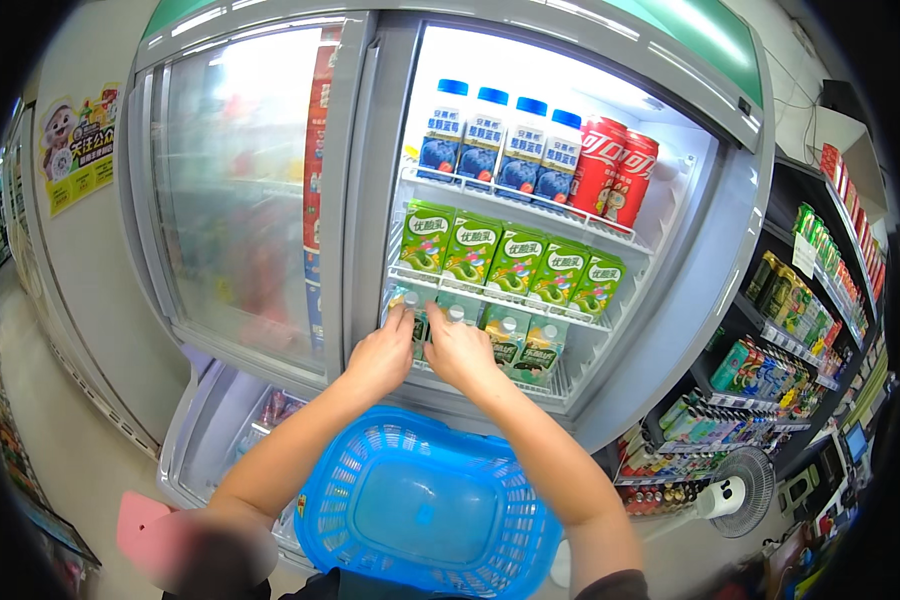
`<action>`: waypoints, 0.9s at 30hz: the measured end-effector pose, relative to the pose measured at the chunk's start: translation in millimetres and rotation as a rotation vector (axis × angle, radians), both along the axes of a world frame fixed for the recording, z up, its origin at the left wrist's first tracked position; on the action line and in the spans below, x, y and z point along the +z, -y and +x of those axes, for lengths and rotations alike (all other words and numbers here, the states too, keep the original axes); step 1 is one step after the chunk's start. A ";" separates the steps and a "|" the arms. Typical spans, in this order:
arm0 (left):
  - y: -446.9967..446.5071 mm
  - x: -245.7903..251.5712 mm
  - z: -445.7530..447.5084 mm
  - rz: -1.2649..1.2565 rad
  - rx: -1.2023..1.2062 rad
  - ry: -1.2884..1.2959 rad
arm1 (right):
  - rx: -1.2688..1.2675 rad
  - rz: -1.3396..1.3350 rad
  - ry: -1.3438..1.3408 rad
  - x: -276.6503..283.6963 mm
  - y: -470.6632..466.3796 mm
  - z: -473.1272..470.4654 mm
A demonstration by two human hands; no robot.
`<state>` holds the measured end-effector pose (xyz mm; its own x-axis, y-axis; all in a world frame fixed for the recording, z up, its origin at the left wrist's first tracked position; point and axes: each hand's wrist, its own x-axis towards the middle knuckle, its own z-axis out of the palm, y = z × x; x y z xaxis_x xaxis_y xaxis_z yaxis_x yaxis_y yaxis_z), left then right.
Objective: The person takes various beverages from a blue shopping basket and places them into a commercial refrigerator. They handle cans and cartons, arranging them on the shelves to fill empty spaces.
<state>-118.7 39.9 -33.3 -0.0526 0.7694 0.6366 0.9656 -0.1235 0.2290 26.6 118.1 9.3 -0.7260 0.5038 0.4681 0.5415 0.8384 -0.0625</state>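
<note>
Both my hands reach into the lit display fridge, at the lowest visible shelf. My left hand (382, 352) is against the left side of the leftmost drink carton (420, 328), which has a pale screw cap. On the carton's other side, my right hand (461, 349) has its fingers pointing inward. Together they hold the carton between them, though they hide much of it. To the right stand more capped cartons (541, 352) with dark green labels. One shelf up is a row of green drink cartons (521, 259). Blue-capped bottles (523, 146) and red cola cans (598, 169) fill the top shelf.
A blue plastic basket (424, 517) sits below my forearms. The fridge's sliding glass door (240, 202) is at left, above an open-topped lower compartment (217, 420). Stocked shelves (772, 367) and a fan (739, 491) stand at right. Something pink (146, 525) shows at lower left, partly blurred.
</note>
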 end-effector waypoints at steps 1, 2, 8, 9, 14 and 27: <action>-3.8 -1.6 2.4 -0.008 0.024 0.033 | -0.049 -0.014 -0.016 -1.2 -2.9 -9.3; -7.7 -1.7 5.5 -0.015 0.048 0.066 | -0.098 -0.028 -0.031 -0.7 -6.8 -18.9; -4.1 -10.5 7.6 0.001 0.080 0.018 | -0.293 -0.301 -0.014 10.6 -33.7 -54.1; 3.0 -8.9 9.5 -0.004 0.076 0.024 | -0.285 -0.265 -0.029 8.5 -30.9 -52.4; 26.6 -10.7 6.6 0.106 0.011 0.120 | -0.180 0.032 -0.197 -19.0 -16.8 -31.9; 31.5 -4.2 6.9 0.243 -0.001 0.067 | 0.216 0.437 -0.523 -18.8 -2.2 -0.6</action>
<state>-111.8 8.3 -37.6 -0.1003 0.5942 0.7980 0.9491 -0.1835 0.2559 26.0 120.3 -9.5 -0.4140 0.0609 0.9082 0.3515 0.9311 0.0978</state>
